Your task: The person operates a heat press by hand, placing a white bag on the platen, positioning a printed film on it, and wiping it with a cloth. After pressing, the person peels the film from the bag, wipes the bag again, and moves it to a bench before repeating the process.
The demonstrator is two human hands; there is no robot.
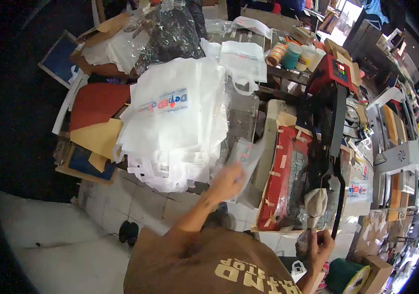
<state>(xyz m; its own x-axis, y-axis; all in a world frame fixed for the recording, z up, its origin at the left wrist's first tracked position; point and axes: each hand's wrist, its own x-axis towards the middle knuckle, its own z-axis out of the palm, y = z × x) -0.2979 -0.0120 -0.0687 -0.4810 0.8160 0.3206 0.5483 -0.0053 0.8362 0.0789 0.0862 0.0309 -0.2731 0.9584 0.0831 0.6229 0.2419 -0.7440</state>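
My left hand (229,180) is closed on a translucent printed sheet (245,156), blurred by motion, between the bag pile and the heat press. Beside it lies a tall pile of white bags (165,112) with a printed logo on the top one. My right hand (321,246) is closed around the lower end of the black handle (338,196) of the heat press (328,108). A cloth-wrapped knob (316,202) sits just above that hand. Left of the press arm is a red taped panel (279,176).
Another printed white bag (243,61) lies at the back, near several jars, one of them teal (292,55). An open carton (104,44) stands at the back left. At right is a second machine (399,157). A green spool (349,275) sits low at the right.
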